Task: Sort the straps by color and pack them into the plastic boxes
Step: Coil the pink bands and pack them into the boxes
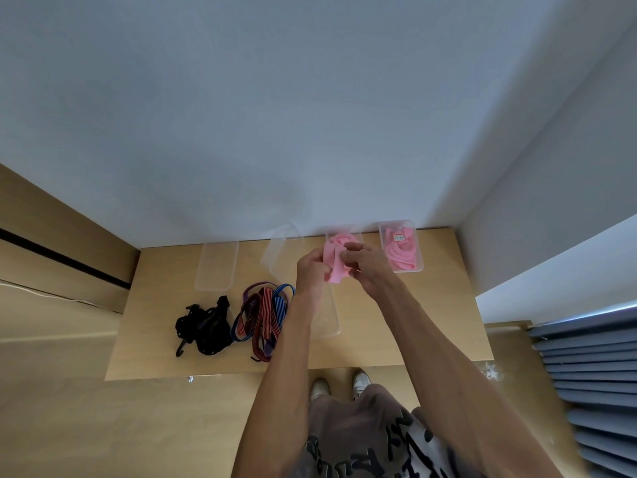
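Pink strap (335, 267), bunched and folded, is held up above the worktop (396, 326) between both hands. I record the left hand (312, 270) gripping its left side with curled fingers, and the right hand (367, 267) pinching its right side, fingertips meeting the cloth near the top. Both forearms reach in from the near edge.

Taking the pink strap as my reference: directly behind it, against the wall, stands a clear plastic box (355, 236), partly hidden by the hands, so I cannot tell its contents. Right of the strap, well apart, a second box (401, 244) holds coiled pink straps and carries a small label. Below the strap, a clear lid or tray (329, 322) lies flat on the worktop. Left of the strap, one empty clear box (281, 250) sits tilted against the wall, and further left another clear box (217, 267) lies flat.

Left and nearer than the strap lies a tangle of red-striped, blue and purple straps (263, 319). Beyond that, further left, a heap of black straps (203, 327) with hooks.
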